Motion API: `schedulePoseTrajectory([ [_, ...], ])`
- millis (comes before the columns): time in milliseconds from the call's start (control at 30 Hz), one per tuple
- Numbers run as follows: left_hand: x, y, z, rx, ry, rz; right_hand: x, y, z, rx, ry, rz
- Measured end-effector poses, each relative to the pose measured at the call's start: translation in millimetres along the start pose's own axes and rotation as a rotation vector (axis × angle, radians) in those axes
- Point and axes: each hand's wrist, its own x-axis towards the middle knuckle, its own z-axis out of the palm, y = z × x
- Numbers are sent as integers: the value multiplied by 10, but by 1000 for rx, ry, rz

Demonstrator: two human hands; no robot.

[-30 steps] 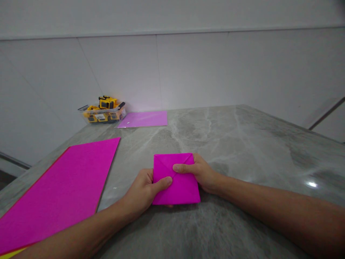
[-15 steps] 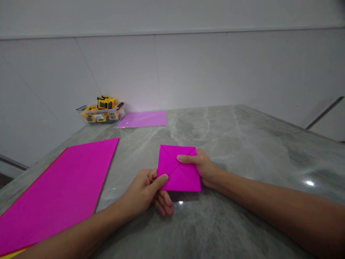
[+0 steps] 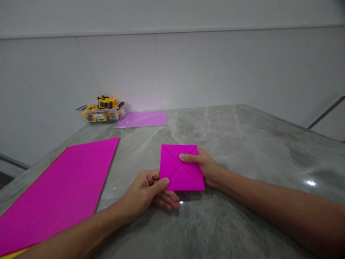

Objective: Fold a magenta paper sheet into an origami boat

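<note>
Between my hands is a folded square of magenta paper (image 3: 175,172), held just above the table, its flaps meeting at the middle along diagonal creases. My left hand (image 3: 152,189) pinches its lower left corner, thumb on top, with the other fingers partly under it. From the right side my right hand (image 3: 203,163) grips it, the thumb lying across the front near the centre and the fingers hidden behind.
Large magenta sheets (image 3: 61,187) lie stacked at the left, red and yellow edges showing beneath. Farther back stand a clear plastic box (image 3: 101,117) of yellow toy vehicles (image 3: 106,103) and a flat lilac pack (image 3: 145,118). All rest on a grey marbled table (image 3: 242,144) against a white wall.
Both hands and the folded paper have shifted slightly to the right. The left hand's lower fingers have moved up and right beneath the paper.
</note>
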Motion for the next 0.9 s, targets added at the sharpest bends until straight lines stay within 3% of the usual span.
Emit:
schedulePoseTrajectory([
  [167,45,-3,3,57,56,77,-39,50,87,-48,-53,16],
  [467,16,61,84,-55,137,125,-48,90,162,-61,-79,-6],
  [600,31,32,61,49,215,165,-39,102,154,-81,-111,-20],
  [900,22,3,-1,84,31,150,-80,70,170,-82,-112,58],
])
